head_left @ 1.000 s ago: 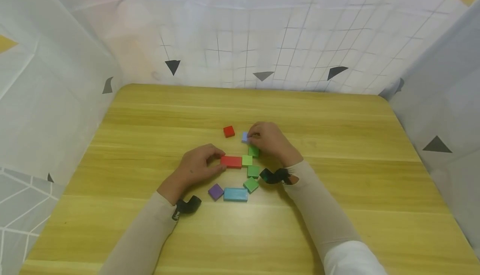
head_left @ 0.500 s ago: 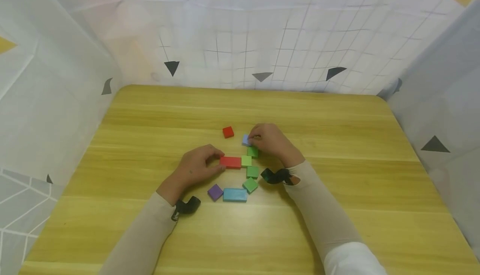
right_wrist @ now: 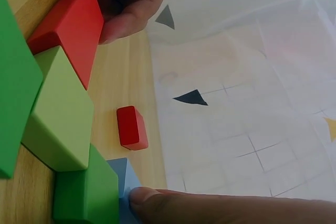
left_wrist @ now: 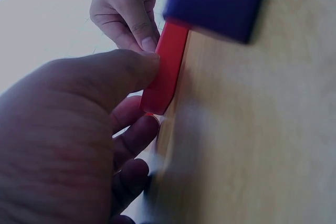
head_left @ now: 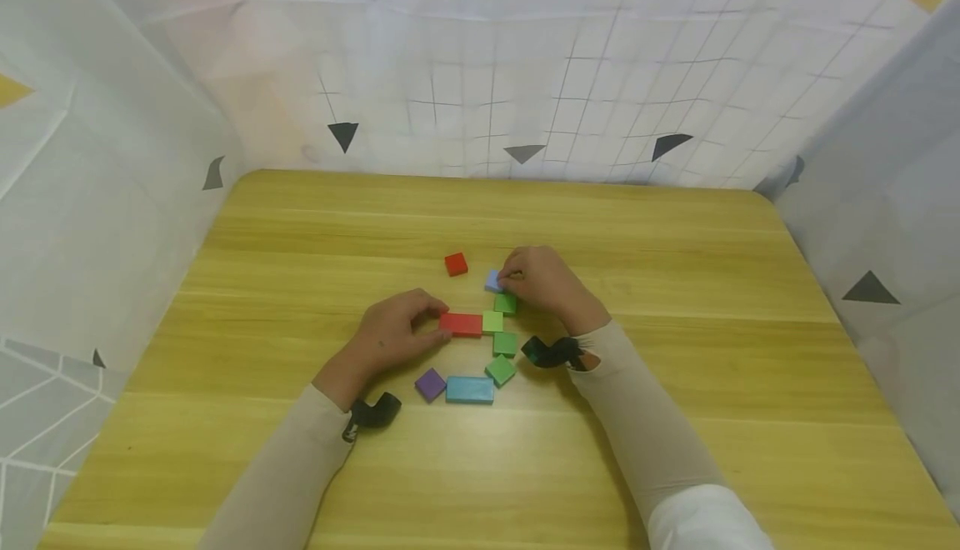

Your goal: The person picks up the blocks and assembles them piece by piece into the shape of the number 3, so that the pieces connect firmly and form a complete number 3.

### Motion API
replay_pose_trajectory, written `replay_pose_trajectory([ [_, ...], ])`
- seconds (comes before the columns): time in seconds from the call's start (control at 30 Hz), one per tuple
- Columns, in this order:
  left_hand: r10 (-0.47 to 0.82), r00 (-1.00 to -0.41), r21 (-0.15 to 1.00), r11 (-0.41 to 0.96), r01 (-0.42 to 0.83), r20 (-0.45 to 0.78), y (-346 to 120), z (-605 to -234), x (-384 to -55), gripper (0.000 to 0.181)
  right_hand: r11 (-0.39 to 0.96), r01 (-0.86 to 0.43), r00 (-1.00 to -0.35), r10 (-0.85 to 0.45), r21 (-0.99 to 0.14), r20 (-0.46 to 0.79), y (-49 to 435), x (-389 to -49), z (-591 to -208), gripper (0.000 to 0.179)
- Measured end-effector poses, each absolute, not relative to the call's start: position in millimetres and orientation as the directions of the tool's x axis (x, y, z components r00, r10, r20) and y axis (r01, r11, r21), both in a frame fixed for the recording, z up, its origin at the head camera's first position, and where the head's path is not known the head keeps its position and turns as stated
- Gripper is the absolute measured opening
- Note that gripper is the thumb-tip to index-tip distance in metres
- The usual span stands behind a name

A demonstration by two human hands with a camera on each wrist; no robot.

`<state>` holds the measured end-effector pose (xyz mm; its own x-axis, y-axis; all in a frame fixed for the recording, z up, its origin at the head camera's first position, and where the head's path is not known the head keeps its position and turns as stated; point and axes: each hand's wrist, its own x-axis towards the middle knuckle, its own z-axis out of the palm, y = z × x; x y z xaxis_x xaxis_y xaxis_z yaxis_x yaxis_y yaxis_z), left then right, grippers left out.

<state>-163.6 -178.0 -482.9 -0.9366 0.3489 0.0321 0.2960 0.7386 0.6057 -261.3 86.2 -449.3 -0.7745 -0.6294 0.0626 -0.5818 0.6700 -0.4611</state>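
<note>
Thumb and fingers of my left hand grip the end of a long red block lying on the table; the left wrist view shows the thumb on its side. Its other end meets a light green block. Darker green blocks sit at that block's far corner and near corner. My right hand pinches a small light blue block, partly hidden by the fingers. In the right wrist view, this blue block lies against the far green block.
Toward the back, a small red block lies apart. Nearer me, a turned green block, a long blue block and a purple block form a row. Patterned white cloth rises behind the wooden table.
The light blue block has shifted slightly toward me and to the right, closer to the far green block, with my right hand on it. My left hand stays on the long red block.
</note>
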Motion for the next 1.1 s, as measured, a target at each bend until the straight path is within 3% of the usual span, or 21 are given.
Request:
replay_pose_trajectory([
  [1.1,0.349,-0.936,0.615,0.729,0.3,0.043,-178.5,-484.9,-164.4,0.032,0.68,-0.571,-0.776,-0.629,-0.461,0.033,87.3,-261.8,-448.8,0.013],
])
